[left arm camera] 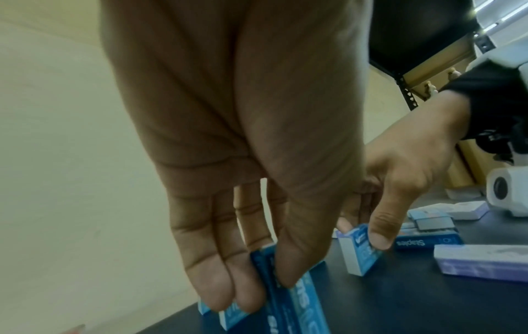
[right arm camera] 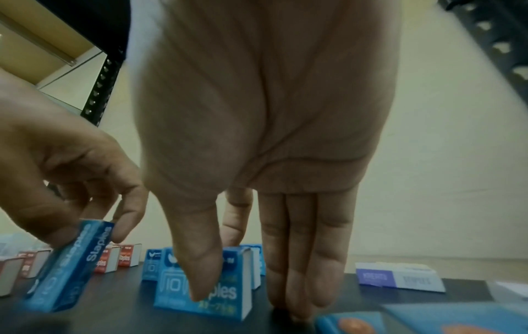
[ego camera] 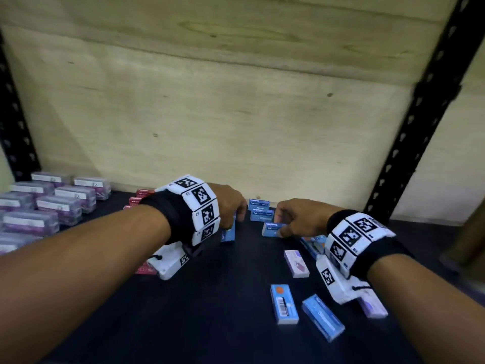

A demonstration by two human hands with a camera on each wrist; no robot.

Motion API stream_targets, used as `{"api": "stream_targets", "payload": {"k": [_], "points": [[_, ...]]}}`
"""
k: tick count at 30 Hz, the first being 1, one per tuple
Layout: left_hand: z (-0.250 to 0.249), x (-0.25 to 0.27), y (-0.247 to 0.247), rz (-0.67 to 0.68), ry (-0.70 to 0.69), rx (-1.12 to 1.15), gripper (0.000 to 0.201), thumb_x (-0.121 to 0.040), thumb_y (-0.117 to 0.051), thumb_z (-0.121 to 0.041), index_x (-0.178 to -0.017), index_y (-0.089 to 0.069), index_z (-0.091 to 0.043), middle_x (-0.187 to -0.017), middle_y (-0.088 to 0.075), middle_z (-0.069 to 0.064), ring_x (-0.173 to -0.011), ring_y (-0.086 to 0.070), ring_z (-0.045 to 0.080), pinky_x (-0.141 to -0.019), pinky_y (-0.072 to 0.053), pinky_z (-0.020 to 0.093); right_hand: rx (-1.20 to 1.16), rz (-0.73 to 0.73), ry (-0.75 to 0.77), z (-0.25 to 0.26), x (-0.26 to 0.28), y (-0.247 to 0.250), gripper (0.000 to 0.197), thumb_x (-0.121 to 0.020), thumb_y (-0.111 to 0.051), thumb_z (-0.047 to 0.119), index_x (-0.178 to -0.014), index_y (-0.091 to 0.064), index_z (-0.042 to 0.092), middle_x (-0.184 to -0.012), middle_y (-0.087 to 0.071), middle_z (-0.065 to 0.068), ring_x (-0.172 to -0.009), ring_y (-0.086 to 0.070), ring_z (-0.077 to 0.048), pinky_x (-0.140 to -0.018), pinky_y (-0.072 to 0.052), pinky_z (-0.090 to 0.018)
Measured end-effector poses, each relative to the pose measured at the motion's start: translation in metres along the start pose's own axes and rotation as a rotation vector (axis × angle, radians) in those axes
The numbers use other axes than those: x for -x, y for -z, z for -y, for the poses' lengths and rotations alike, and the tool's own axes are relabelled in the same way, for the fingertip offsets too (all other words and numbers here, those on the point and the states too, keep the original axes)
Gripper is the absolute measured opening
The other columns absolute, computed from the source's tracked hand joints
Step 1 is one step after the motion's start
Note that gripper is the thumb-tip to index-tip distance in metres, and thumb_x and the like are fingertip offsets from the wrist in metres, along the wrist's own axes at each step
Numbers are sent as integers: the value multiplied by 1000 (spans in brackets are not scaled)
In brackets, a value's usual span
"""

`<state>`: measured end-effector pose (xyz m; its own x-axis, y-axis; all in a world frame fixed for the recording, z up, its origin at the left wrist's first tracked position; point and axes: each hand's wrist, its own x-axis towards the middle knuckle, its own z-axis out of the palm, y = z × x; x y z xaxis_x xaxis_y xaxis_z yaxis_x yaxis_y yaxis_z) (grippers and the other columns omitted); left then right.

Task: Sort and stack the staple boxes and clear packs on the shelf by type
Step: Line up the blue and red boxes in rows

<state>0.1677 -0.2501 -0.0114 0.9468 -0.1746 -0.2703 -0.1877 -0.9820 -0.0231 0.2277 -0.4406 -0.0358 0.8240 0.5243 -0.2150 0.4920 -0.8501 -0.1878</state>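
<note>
Thumb and fingers of my left hand (ego camera: 232, 206) pinch a blue box (left arm camera: 288, 293) on edge on the shelf (ego camera: 210, 298); my right hand (ego camera: 296, 219) pinches another (right arm camera: 200, 291) just beside the blue stack (ego camera: 259, 211) at the back edge. Roughly halfway, I'd say: clear packs (ego camera: 47, 203) are grouped at the left end, about nine, and red boxes (ego camera: 141, 195) sit near them, at least three showing. Loose near the front right: two purple boxes (ego camera: 296, 264), three more blue ones (ego camera: 284, 303).
</note>
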Motion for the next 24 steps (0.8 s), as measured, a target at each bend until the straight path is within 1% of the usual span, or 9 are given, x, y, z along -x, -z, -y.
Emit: {"api": "stream_targets", "payload": {"k": [3,5,6,8,12,15,18,21,24], "points": [[4,-5,4,0,-9,-18,27,-87,-67,-13,-108,-59,-28,-99,-55,7,-89,-55,28,-72,-40,26,0,4,-18,3,-9,-1,23,-84,-74,30,-100,-57,27,-93,-57,11,-91,-56,-16,-79,-43,-28],[4,-8,5,-11,-23,-19,26,-84,-70,-13,-92,-47,-21,-89,-47,8,-77,-42,24,-67,-35,26,-19,0,-39,4,-12,0,22,-83,-75,29,-96,-57,28,-91,-58,10,-87,-56,-16,-75,-44,-28],[4,-10,5,-27,-24,-15,24,-83,-71,-13,-91,-49,-20,-88,-50,8,-77,-45,24,-66,-36,26,-16,1,-45,4,-12,0,22,-83,-75,27,-95,-57,28,-88,-58,11,-85,-56,-15,-72,-43,-27],[2,-10,5,-55,-38,24,20,-83,-73,-14,-100,-65,-21,-98,-64,7,-87,-58,22,-71,-44,28,20,14,-52,6,-12,1,21,-84,-74,25,-97,-57,27,-86,-58,12,-80,-54,-12,-66,-40,-24],[0,-11,2,-80,-82,90,26,-83,-74,-13,-107,-68,-19,-107,-68,-1,-98,-62,16,-79,-48,28,90,40,-74,12,-12,4,23,-87,-71,26,-106,-59,23,-91,-60,7,-72,-52,-10,-63,-39,-24],[-1,-11,-1,-66,-108,81,27,-84,-73,-12,-110,-69,-18,-109,-68,0,-94,-60,13,-74,-43,24,93,73,-77,15,-12,4,22,-90,-68,25,-108,-56,22,-81,-54,9,-63,-47,-8,-58,-38,-23],[1,-12,-4,-54,-119,74,28,-85,-73,-11,-112,-68,-17,-110,-66,1,-89,-56,12,-73,-41,23,103,91,-52,16,-14,4,19,-91,-67,23,-103,-53,23,-84,-54,7,-66,-47,-12,-62,-40,-24],[3,-11,-7,-33,-92,85,33,-83,-75,-11,-114,-65,-15,-111,-67,2,-98,-62,19,-74,-43,24,86,109,-73,17,-12,6,20,-91,-68,24,-103,-52,22,-77,-52,8,-59,-44,-8,-55,-37,-21],[9,-9,-9,-17,-34,73,36,-81,-77,-19,-114,-63,-16,-107,-66,1,-90,-58,17,-74,-42,23,104,119,-71,21,-10,9,21,-92,-66,27,-106,-51,22,-72,-50,9,-60,-46,-6,-56,-38,-19]]}}
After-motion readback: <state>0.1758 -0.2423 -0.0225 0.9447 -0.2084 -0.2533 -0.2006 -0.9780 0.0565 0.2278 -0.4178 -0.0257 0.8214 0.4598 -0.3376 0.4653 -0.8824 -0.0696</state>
